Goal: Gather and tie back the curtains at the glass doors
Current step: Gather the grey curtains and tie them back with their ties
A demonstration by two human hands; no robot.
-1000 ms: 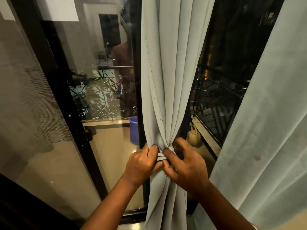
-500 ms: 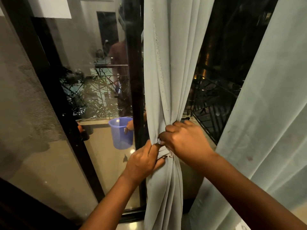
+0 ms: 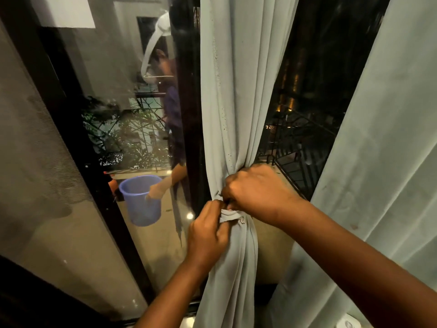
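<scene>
Left hand [image 3: 208, 235] pinches the tie strip [image 3: 230, 215] at the cinch; right hand [image 3: 257, 192] grips the bunched fabric just above it, fingers curled in. Middle curtain [image 3: 234, 110] is already gathered into a narrow bundle against the dark door frame [image 3: 189, 129]. Knot looks unfinished, tightening probably left. Right curtain [image 3: 383, 162] hangs loose, untied, so likely next. Blue bucket [image 3: 142, 200] sits outside beyond the glass.

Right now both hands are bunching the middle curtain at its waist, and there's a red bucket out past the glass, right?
Almost. The head view shows both the left hand and right hand gripping the gathered middle curtain, but the bucket beyond the glass is blue, not red.
</scene>
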